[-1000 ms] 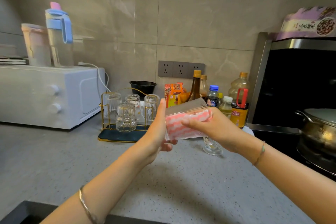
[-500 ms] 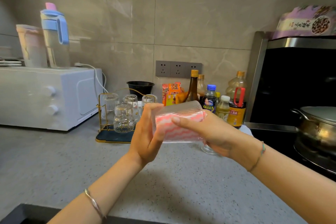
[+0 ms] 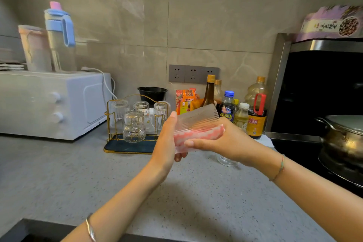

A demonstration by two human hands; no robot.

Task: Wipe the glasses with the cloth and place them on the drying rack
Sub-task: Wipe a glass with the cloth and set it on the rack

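Note:
A ribbed clear glass (image 3: 198, 119) lies on its side in the air above the counter, in front of the drying rack. My left hand (image 3: 166, 144) cups its base, thumb up and fingers curled under it. A pink-and-white cloth (image 3: 196, 135) is stuffed inside the glass. My right hand (image 3: 227, 141) grips the cloth at the glass's mouth, with fingers laid along the outer wall. The gold-wire drying rack (image 3: 128, 146) with a dark tray stands behind my left hand and holds several upturned glasses (image 3: 134, 125). Another glass (image 3: 226, 161) stands on the counter, mostly hidden by my right hand.
A white microwave (image 3: 51, 104) with jugs on top stands at the left. Sauce and oil bottles (image 3: 255, 116) and snack packets line the wall behind my hands. A steel pot (image 3: 345, 137) sits on the stove at the right. A dark sink edge (image 3: 29, 230) lies bottom left.
The glass has turned between my hands with the cloth inside. My left hand closed over the base, then opened its thumb upward again. Both hands stayed in front of the rack.

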